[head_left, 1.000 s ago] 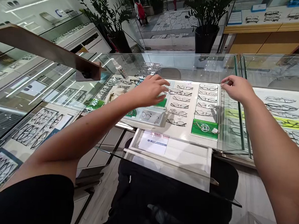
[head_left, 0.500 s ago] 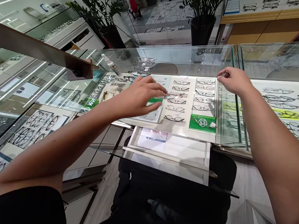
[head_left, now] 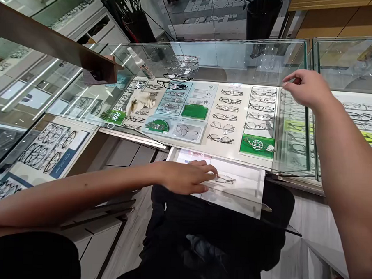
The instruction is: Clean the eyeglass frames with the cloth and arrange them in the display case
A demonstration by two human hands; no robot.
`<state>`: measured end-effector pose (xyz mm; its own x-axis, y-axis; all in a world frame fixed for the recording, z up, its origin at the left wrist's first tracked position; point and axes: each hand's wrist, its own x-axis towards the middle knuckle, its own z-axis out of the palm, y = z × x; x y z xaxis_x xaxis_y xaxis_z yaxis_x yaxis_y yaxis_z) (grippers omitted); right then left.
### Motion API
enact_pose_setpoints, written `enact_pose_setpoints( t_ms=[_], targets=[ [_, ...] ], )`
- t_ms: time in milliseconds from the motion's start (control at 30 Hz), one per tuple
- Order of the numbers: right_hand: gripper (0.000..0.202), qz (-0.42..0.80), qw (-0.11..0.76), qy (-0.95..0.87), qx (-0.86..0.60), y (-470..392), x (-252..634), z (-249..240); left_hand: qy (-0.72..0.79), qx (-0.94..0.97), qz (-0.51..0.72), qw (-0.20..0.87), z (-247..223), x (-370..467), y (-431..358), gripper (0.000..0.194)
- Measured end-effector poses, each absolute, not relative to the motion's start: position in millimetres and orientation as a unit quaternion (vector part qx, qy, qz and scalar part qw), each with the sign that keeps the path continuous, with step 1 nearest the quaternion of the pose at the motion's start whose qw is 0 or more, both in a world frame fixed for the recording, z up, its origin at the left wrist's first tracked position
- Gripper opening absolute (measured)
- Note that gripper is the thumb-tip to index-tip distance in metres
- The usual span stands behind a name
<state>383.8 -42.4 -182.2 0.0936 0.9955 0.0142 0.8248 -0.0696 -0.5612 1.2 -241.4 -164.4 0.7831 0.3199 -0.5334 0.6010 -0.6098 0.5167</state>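
My left hand (head_left: 190, 176) reaches over the white pull-out drawer (head_left: 249, 175) in front of my lap. Its fingertips pinch a pair of thin-framed eyeglasses (head_left: 225, 179) by one side, with the lenses pointing right. My right hand (head_left: 310, 88) is raised over the glass display case at the right, fingers curled and thumb pressed in. Whatever may lie between those fingers is hidden. Near the drawer, a column of eyeglasses (head_left: 222, 126) rests on the white display surface, beside a green-ended display card (head_left: 257, 144).
Glass panes (head_left: 232, 59) edge the case. A spray bottle (head_left: 141, 64) stands at the back left, near a crumpled beige cloth (head_left: 141, 101). A brown beam (head_left: 54, 43) crosses the upper left. More frames lie in the left case (head_left: 45, 150). A potted plant (head_left: 262, 15) is behind.
My left hand has come down and toward me, carrying the eyeglasses from above the display to over the drawer. My right hand keeps its curled pose, while the view has tilted downward.
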Motion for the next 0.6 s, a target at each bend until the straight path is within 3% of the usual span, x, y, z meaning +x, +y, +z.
enact_pose_setpoints(
  t_ms=[133,267,600],
  targets=[
    [0.02,0.189,0.232,-0.648,-0.7,-40.9,385.7,-185.2,0.325,0.887,-0.231,0.233,-223.7,5.9,-224.1,0.06],
    [0.019,0.193,0.238,-0.646,-0.699,-38.8,387.7,-187.8,0.354,0.891,-0.238,0.153,-264.0,17.4,-204.6,0.054],
    [0.013,0.196,0.236,-0.648,-0.697,-40.2,385.7,-186.1,0.336,0.896,-0.263,0.123,-290.6,29.2,-191.2,0.049]
  ],
)
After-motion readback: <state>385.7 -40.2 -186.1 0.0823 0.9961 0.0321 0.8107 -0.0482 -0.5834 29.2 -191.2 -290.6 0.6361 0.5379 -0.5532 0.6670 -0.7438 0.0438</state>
